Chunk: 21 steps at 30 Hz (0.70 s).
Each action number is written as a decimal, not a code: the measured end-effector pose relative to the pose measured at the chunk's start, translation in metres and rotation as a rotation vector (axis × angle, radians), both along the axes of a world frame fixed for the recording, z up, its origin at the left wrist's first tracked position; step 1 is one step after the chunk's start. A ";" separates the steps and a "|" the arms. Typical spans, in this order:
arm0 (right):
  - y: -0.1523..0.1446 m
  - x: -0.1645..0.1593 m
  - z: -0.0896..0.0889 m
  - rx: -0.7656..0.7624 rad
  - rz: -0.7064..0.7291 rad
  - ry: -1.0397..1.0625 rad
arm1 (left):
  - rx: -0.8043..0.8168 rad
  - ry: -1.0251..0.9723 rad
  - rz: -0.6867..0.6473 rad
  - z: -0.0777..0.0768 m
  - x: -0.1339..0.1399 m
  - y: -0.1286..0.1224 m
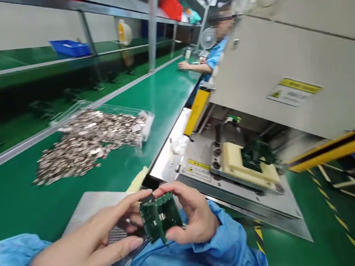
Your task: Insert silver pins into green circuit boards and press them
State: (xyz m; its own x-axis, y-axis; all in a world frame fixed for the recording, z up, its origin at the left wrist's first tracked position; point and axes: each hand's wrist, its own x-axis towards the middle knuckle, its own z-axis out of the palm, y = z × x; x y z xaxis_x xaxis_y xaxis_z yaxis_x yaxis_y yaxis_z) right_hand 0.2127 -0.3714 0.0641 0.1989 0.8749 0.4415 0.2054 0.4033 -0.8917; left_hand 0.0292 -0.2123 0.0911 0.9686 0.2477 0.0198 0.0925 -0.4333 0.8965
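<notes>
Green part (169, 211), open and box-like, sits between your two hands, nearer you than the metal pile (89, 141) and off to its right. Your right hand (195, 214) is clamped on it, thumb low on the near edge, fingers over the top. Your left hand (112, 234) is at the other side, index finger and thumb spread apart; whether it really grips, can't tell. You have small pale bits showing inside the part, too blurred to name.

Progress: looks mid-handling to me. Your part is picked up and off the table (165, 90), not set down anywhere. Whether it's finished inside, can't tell. Plenty of loose pieces are left in the pile, so stock seems far from used up; a clear bag (146, 126) lies at the pile's right end. Well right of the pile, you have a cream fixture (230, 160) with dark green pieces (255, 157) on it; can't tell if those are done or waiting.

Rest: grey plate (88, 202) on your side of the pile, partly behind your left hand. Blue tray (69, 47) beyond the pile. Co-worker (219, 52) in blue, farther off and right of the pile.
</notes>
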 end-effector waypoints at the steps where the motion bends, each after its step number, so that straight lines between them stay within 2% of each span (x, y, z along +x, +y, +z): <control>1: -0.017 0.009 0.005 0.034 -0.080 0.004 | 0.088 0.006 -0.076 0.010 0.017 0.005; 3: -0.054 0.026 0.014 0.113 -0.329 0.039 | 0.237 -0.050 -0.188 0.028 0.064 0.005; 5: -0.091 0.046 0.021 0.209 -0.671 0.072 | 0.328 -0.187 -0.258 0.041 0.121 -0.011; 7: -0.122 0.069 0.025 0.341 -1.029 0.067 | 0.386 -0.311 -0.360 0.045 0.177 -0.036; 8: -0.134 0.081 0.026 0.407 -1.161 0.056 | 0.399 -0.348 -0.376 0.045 0.202 -0.049; 10: -0.153 0.103 0.027 0.465 -1.301 0.030 | 0.389 -0.358 -0.365 0.042 0.245 -0.075; 13: -0.168 0.131 0.030 0.365 -1.316 -0.018 | 0.296 -0.281 -0.310 0.040 0.283 -0.102; 15: -0.168 0.147 0.034 0.227 -1.278 -0.066 | 0.197 -0.288 -0.251 0.043 0.289 -0.106; 18: -0.154 0.165 0.044 0.008 -1.158 -0.130 | 0.036 -0.375 -0.115 0.052 0.266 -0.088; 21: -0.134 0.176 0.051 -0.176 -0.954 -0.174 | -0.063 -0.324 -0.056 0.055 0.211 -0.049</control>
State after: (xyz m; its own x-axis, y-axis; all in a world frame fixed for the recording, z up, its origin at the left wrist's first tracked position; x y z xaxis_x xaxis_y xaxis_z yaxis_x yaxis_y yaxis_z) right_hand 0.3890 -0.5057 0.1154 0.8004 0.4371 0.4103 0.5096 -0.1354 -0.8497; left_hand 0.2405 -0.2612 0.1460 0.9266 0.2047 0.3156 -0.2245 -0.3723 0.9005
